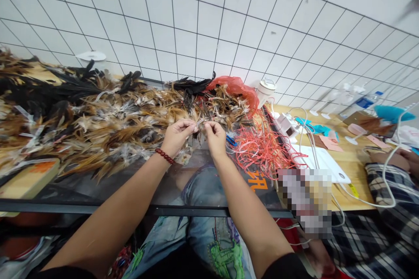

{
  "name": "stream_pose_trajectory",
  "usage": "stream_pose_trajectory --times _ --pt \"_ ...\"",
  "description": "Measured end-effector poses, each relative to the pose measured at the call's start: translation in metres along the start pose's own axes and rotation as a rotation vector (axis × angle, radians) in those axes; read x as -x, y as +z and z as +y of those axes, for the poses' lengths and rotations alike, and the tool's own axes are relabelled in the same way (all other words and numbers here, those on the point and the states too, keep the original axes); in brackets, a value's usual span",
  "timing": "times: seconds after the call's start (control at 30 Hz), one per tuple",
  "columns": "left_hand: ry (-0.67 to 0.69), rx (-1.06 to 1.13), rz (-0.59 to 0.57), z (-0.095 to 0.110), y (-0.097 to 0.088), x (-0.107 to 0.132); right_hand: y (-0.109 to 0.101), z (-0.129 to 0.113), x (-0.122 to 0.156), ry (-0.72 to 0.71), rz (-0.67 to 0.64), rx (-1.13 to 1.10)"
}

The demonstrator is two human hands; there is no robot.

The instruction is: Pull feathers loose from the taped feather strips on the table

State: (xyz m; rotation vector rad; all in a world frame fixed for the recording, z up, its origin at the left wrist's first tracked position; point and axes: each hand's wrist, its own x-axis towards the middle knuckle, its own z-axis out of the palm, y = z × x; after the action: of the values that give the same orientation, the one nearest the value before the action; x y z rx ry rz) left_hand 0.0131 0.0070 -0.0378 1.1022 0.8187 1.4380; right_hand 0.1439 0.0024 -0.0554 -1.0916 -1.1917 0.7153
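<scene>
Holds a slim pale strip, too fine to tell as quill or tie, in a tight pinch of the left hand, and pinches narrow with the right hand just beside, any hold there too small to confirm. Lies right at the grip, nearer the left fingertips, with long axis running crosswise between both hands, and points rightward and slightly away from the body. Shows brown feathers heaped beyond and left of the grip, tangled red strands to the right.
</scene>
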Motion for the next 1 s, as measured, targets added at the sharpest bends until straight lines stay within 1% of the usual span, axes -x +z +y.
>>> stream_pose_trajectory --times 0.07,0.13,0.2,0.27,0.37,0.43,0.53,0.63,0.7,0.77,0.87,1.0 --pt "0.034 -0.031 0.002 0.000 0.000 0.000 0.003 -0.004 0.002 0.045 -0.023 -0.087" --pt "0.073 -0.094 -0.026 0.001 0.000 0.001 0.005 -0.007 0.004 0.081 -0.044 -0.158" --pt "0.104 -0.181 -0.053 0.000 0.001 0.002 0.006 -0.006 0.004 0.098 -0.047 -0.171" --pt "0.130 -0.242 -0.045 0.000 0.000 0.003 0.005 -0.003 0.002 0.110 -0.022 -0.153" --pt "0.155 -0.245 -0.009 0.001 0.000 0.004 0.005 0.002 -0.001 0.139 0.018 -0.159" --pt "0.152 -0.208 -0.026 0.003 0.002 0.006 0.005 0.004 -0.002 0.152 0.024 -0.191" --pt "0.096 -0.128 -0.073 0.005 0.004 0.008 0.006 0.004 -0.002 0.153 0.030 -0.202" --pt "-0.057 -0.071 -0.073 0.005 0.006 0.010 0.005 0.002 -0.002 0.157 0.063 -0.182" --pt "-0.167 -0.049 -0.096 0.005 0.007 0.010 0.004 0.001 -0.004 0.140 0.097 -0.201" --pt "-0.236 -0.018 -0.126 0.004 0.007 0.009 0.002 -0.002 -0.005 0.113 0.132 -0.230" --pt "-0.253 0.018 -0.102 0.005 0.008 0.008 0.002 -0.006 -0.006 0.118 0.123 -0.263" --pt "-0.266 0.047 -0.002 0.004 0.006 0.006 0.004 -0.011 -0.002 0.163 0.023 -0.297"
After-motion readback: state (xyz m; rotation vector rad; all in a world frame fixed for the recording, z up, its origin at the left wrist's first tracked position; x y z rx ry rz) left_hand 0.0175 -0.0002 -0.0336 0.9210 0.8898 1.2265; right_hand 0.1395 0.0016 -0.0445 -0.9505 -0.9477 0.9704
